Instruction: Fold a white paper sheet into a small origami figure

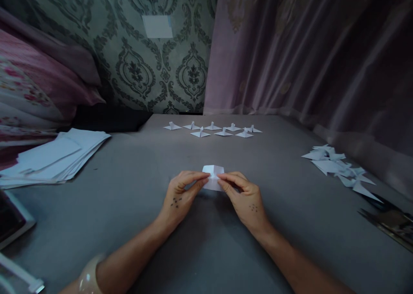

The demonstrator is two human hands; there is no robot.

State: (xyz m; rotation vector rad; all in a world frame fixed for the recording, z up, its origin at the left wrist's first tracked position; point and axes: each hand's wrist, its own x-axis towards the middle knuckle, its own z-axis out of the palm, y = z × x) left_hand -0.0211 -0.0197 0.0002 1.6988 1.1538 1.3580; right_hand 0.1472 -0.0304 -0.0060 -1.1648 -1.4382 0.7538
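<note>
A small folded piece of white paper (213,176) rests on the grey table (135,191) in the middle of the view. My left hand (181,195) pinches its left side with thumb and forefinger pressed together. My right hand (242,194) pinches its right side the same way. Both hands rest low on the table with the paper between their fingertips. The lower part of the paper is hidden behind my fingers.
Several finished white folded paper figures (213,130) stand in two rows at the table's far edge. A stack of white sheets (54,156) lies at the left. Paper scraps (340,167) lie at the right, with scissors (387,221) near them. A curtain hangs behind.
</note>
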